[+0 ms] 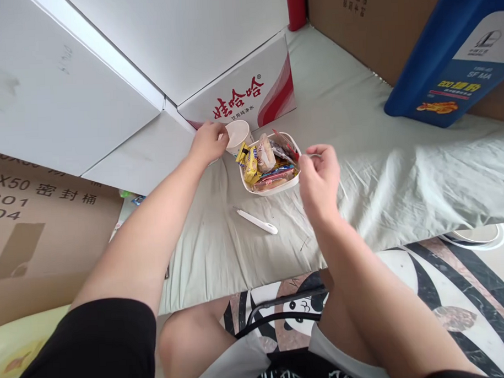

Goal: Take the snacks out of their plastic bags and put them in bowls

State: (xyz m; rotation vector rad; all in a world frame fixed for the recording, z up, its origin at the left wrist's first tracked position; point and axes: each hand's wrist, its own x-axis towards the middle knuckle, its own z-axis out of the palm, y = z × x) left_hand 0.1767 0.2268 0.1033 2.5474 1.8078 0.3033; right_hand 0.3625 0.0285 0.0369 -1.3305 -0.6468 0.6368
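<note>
Paper cup (237,135): upper centre of frame, upright, mouth open, just left of snack tray (295,182) and in front of printed carton (249,95). Left hand (208,142) touches cup's left side, fingers curled round it; the nearer hand. Right hand (317,173) hovers at tray's right rim, well apart from cup, fingertips pinched together; contents, if any, can't be told. White plastic tool (257,221) lies on sheet (379,168) below tray, long axis running upper-left to lower-right.

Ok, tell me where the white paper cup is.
In the head view, the white paper cup stands left of centre on the cloth, touched by the left hand, beside the snack bowl.
</note>
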